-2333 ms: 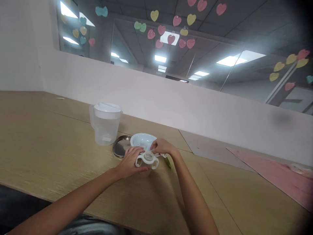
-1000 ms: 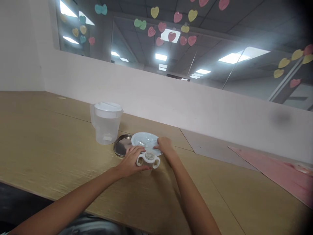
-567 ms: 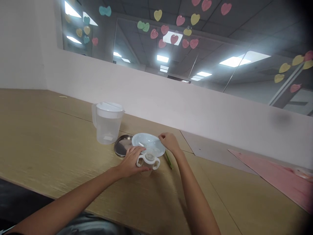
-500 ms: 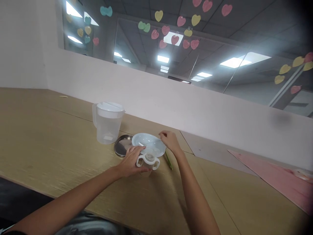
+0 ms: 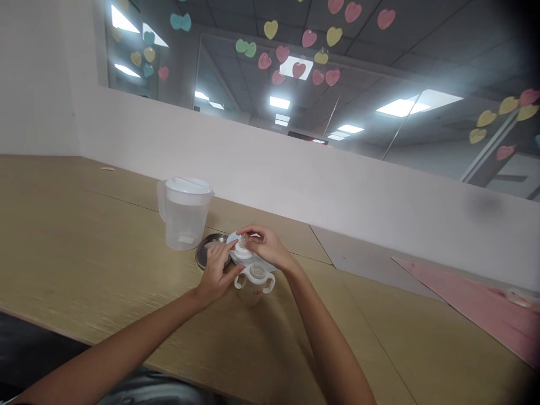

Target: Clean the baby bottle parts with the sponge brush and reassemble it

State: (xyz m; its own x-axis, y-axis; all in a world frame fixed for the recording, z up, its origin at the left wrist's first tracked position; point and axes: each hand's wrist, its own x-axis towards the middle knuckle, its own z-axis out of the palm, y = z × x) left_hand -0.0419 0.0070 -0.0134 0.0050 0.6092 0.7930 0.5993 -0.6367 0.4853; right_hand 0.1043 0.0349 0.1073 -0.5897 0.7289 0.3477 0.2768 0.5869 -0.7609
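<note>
My right hand (image 5: 265, 246) is closed on a clear baby bottle nipple (image 5: 243, 247) with a white screw collar, held above the light-blue bowl (image 5: 269, 264). Close to the collar's left side, my left hand (image 5: 217, 270) has its index finger and thumb apart; its thumb tip is by the bottle's handle. The baby bottle (image 5: 252, 292), with two white handles and red print, stands upright on the table with its mouth uncovered. Both hands and the nipple hide much of the bowl.
Left of the bowl lies a round steel plate (image 5: 200, 258). Behind it stands a clear lidded pitcher (image 5: 185, 222). A pink mat (image 5: 468, 306) lies at the right, and a small yellowish piece (image 5: 107, 169) at the far left. The wall (image 5: 295, 180) borders the table.
My right hand has moved left with the nipple, now over the bowl and bottle. My left hand has let go of the bottle and drawn left. The green thing right of the bowl is now hidden.
</note>
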